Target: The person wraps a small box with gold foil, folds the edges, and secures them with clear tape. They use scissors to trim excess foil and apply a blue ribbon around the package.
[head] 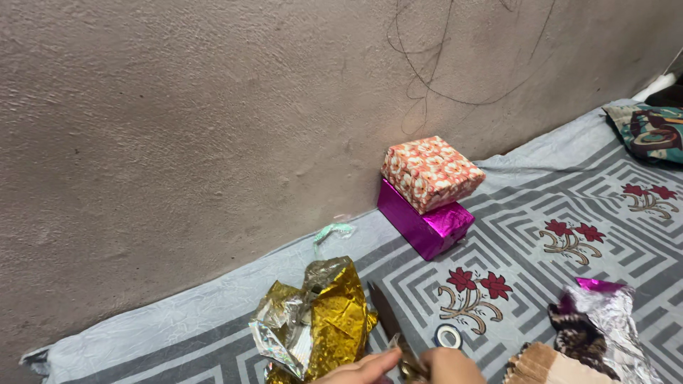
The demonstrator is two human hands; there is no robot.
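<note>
At the bottom edge, my left hand (358, 370) and my right hand (449, 365) come together around a pair of scissors (388, 321), whose dark blades point up and away. Only the fingertips of both hands show. My right hand covers the handles; my left fingers touch the scissors near the pivot. Crumpled gold and silver foil wrapping paper (320, 320) lies just left of the blades. A small roll of clear tape (448, 336) lies on the sheet right of the scissors.
Against the rough grey wall (213, 128), an orange patterned wrapped box (430, 173) sits on a shiny magenta wrapped box (425, 225). The grey sheet (569, 206) has red flower prints. Silver-magenta foil (612, 320), brown cloth (544, 366) and a pillow (651, 131) lie right.
</note>
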